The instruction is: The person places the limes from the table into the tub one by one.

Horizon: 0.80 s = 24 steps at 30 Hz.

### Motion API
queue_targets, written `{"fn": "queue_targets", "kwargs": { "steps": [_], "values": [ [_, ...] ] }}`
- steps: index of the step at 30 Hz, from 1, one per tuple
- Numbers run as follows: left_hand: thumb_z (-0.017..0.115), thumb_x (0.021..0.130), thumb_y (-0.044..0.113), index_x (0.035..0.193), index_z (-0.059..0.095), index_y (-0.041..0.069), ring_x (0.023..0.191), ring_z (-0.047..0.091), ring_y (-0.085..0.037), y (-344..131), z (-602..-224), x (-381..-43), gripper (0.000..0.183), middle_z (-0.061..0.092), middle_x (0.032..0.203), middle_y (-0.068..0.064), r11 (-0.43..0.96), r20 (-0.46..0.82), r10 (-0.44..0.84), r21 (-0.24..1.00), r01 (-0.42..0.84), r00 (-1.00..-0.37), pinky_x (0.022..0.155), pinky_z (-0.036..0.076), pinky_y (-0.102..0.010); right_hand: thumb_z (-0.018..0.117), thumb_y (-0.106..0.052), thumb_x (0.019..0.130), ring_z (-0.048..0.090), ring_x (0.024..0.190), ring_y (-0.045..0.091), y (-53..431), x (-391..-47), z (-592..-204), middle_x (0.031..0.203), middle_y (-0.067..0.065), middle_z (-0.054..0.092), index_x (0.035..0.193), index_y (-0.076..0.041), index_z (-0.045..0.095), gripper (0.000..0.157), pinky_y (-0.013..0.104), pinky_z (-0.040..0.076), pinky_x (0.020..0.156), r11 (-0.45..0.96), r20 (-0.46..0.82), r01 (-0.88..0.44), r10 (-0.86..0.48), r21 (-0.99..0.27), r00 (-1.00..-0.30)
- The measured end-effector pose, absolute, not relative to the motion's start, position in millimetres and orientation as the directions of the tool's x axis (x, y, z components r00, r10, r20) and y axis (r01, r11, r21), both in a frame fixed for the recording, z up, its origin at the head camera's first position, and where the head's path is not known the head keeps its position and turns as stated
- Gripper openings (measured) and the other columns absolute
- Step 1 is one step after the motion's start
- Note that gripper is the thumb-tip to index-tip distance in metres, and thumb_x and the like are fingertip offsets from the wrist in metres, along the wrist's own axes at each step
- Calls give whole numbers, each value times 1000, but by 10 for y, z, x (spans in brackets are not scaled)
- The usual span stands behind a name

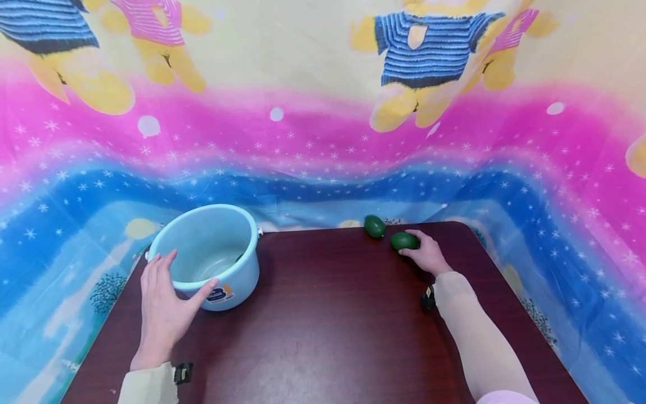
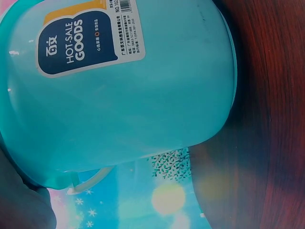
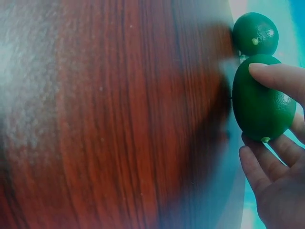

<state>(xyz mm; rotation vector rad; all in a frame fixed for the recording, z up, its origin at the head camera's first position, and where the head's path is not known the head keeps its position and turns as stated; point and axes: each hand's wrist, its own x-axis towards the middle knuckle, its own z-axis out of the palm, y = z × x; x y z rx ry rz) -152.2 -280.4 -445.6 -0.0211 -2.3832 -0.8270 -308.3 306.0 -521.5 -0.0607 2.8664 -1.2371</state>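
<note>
My left hand (image 1: 166, 306) is at the near left rim of a light blue plastic bucket (image 1: 242, 283). Its fingers extend over the rim, and the thumb lies spread along the front, close above the label (image 2: 78, 40). Inside the bucket, a bit of something dark green (image 1: 239, 257) peeks out past the wall. Toward the table's back right, my right hand (image 1: 428, 253) grips a dark green oval fruit (image 1: 402, 241), thumb on one side and fingers on the other. A second green fruit (image 1: 374, 226) lies just left of it, at the back edge.
The dark brown wooden table (image 1: 323, 325) carries the bucket on its left side. Behind and beside it hangs a printed cloth (image 1: 313, 134) with bears and snowflakes. A white bucket handle (image 2: 93, 180) hangs at the bucket's side. Both wrists wear small black cameras (image 1: 183, 373).
</note>
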Motion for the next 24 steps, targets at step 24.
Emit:
{"fn": "queue_targets", "kwargs": {
  "steps": [24],
  "values": [
    [89,75,40,153,40,2,148,22,-36,-2805,-4463,-1525,99,44,149,-24,799,537,-186,570,191,-823,115,21,-60,73,-20,96,48,125,46,3043,-3071,-5146,145,28,46,154,-3,42,68,62,41,102,665,35,-46,-30,-746,-999]
  ]
}}
